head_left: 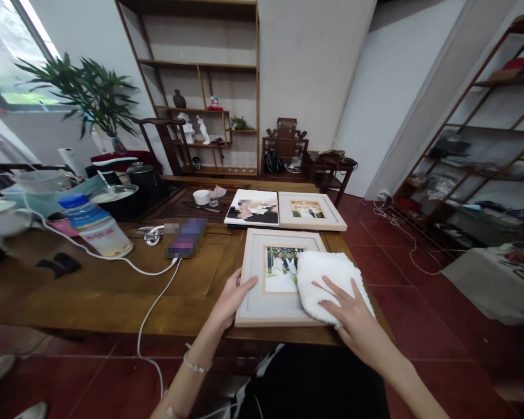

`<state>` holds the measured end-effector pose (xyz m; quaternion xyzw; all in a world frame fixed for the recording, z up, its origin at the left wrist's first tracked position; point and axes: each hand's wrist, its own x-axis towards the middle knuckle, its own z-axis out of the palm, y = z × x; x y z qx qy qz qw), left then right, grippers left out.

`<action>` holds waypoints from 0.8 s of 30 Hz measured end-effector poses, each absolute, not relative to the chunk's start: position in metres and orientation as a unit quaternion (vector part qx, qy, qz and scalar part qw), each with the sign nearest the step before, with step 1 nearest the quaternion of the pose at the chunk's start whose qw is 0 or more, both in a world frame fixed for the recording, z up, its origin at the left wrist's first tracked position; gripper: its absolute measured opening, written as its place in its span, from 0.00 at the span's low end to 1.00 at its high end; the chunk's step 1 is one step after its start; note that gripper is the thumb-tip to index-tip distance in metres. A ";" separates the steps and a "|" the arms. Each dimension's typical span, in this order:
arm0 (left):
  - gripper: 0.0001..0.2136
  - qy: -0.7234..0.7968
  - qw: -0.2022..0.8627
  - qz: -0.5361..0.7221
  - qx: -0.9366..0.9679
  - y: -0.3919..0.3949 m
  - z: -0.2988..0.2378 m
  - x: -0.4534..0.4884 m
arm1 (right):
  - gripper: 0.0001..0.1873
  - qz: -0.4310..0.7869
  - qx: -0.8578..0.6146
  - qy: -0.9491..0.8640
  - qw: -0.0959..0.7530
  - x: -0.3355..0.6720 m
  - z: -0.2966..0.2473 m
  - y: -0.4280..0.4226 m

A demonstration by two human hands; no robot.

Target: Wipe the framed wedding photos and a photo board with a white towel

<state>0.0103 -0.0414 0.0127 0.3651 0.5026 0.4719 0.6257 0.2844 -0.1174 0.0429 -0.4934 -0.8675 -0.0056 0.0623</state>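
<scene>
A light wooden picture frame (255, 273) with a wedding photo lies flat near the front edge of the wooden table (113, 291). My left hand (231, 299) rests on the frame's left edge, fingers stretched out. A white folded cloth (323, 276) covers the frame's right side. My right hand (351, 311) lies flat on the cloth with fingers spread, pressing it down. Two more pictures lie further back: a frameless print (253, 208) and a second framed photo (310, 210).
A phone (186, 237) on a white charging cable (152, 302) lies left of the frame. A plastic bottle (96, 227), bowls and pots crowd the table's left. Shelves stand at the back and right. Cables run over the red tiled floor (388, 244).
</scene>
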 end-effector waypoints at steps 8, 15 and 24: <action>0.17 0.507 0.630 0.518 0.279 -0.081 0.027 0.009 | 0.32 -0.024 -0.439 -0.892 0.107 0.290 0.037 -0.124; 0.17 0.518 0.614 0.529 0.273 -0.087 0.028 -0.002 | 0.26 -0.010 -0.455 -0.875 0.166 0.301 0.031 -0.131; 0.18 0.582 0.558 0.531 0.261 -0.098 0.047 -0.044 | 0.23 -0.031 -0.538 -0.816 0.207 0.311 0.013 -0.133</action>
